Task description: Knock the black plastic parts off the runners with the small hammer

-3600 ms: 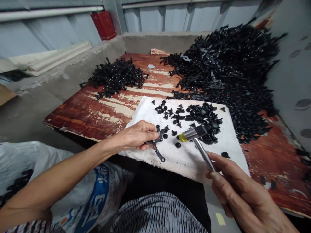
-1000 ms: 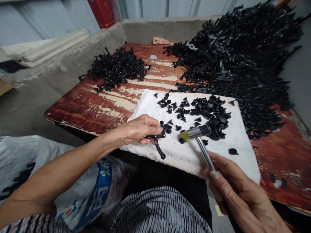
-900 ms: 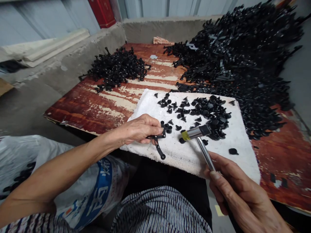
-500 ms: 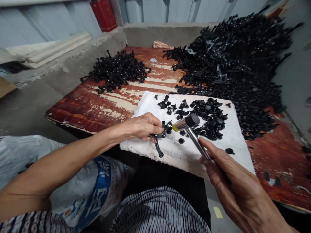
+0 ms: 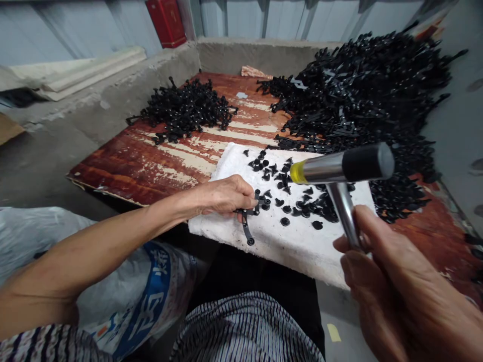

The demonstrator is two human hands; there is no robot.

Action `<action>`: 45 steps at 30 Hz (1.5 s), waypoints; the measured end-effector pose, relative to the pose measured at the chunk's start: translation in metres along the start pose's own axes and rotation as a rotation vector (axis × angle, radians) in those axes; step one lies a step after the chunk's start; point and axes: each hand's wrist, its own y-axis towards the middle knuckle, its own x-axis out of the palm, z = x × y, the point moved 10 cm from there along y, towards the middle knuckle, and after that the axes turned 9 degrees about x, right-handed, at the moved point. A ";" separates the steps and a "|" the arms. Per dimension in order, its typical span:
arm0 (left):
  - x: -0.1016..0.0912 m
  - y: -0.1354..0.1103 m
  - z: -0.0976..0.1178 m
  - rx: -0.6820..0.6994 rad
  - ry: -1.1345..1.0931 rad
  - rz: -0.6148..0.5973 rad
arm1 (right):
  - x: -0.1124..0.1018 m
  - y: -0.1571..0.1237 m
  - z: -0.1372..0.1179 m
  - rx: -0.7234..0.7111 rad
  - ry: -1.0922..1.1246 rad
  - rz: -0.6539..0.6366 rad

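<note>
My left hand [image 5: 226,195] pinches a black angled plastic part [image 5: 249,221] against the near left edge of a white foam pad [image 5: 287,246]. My right hand [image 5: 396,291] grips the metal handle of a small hammer [image 5: 343,170], which has a chrome head with a yellow face and a black face. The hammer is raised close to the camera, well above the pad. Several small black rivet caps [image 5: 302,201] lie scattered over the pad just right of the held part.
The pad lies on a worn red wooden board [image 5: 151,166]. A small pile of black parts [image 5: 186,108] sits at the back left, a large heap [image 5: 362,100] at the back right. A printed white sack [image 5: 151,296] lies by my left arm.
The hammer has lifted off the pad and swung up towards the camera. My left hand keeps the black part in the same spot on the pad.
</note>
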 end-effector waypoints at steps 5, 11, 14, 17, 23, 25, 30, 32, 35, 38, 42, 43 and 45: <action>0.000 -0.001 0.001 0.021 0.022 -0.002 | 0.019 0.000 -0.002 -0.071 -0.107 -0.122; 0.001 -0.004 0.002 -0.016 0.050 0.022 | 0.021 0.000 -0.005 -0.108 -0.115 -0.148; 0.002 -0.003 0.001 -0.017 0.058 0.013 | 0.022 0.000 0.005 -0.038 -0.050 -0.086; 0.001 -0.002 -0.001 -0.002 0.050 0.004 | 0.021 0.001 0.003 -0.062 -0.054 -0.071; 0.013 -0.009 0.018 0.140 0.105 -0.065 | 0.004 0.027 0.005 0.157 0.161 -0.007; 0.031 -0.016 0.033 0.224 0.121 -0.147 | 0.015 0.032 0.011 0.291 0.327 -0.070; 0.060 -0.034 0.050 0.321 0.208 -0.227 | 0.041 0.022 0.016 0.410 0.607 -0.168; 0.046 -0.037 0.046 0.316 0.130 -0.040 | 0.036 0.013 0.024 0.459 0.615 -0.080; 0.035 -0.044 0.024 0.238 -0.175 0.180 | 0.029 0.000 0.036 0.550 0.667 0.032; 0.058 -0.047 0.009 0.152 -0.487 0.142 | 0.032 -0.006 0.037 0.576 0.716 0.071; 0.076 -0.043 0.011 0.130 -0.660 0.103 | 0.043 -0.009 0.030 0.510 0.704 0.020; 0.074 -0.040 0.011 0.126 -0.663 0.117 | 0.044 -0.011 0.031 0.498 0.696 0.011; 0.063 -0.035 0.010 0.102 -0.635 0.163 | 0.043 -0.017 0.037 0.510 0.682 0.009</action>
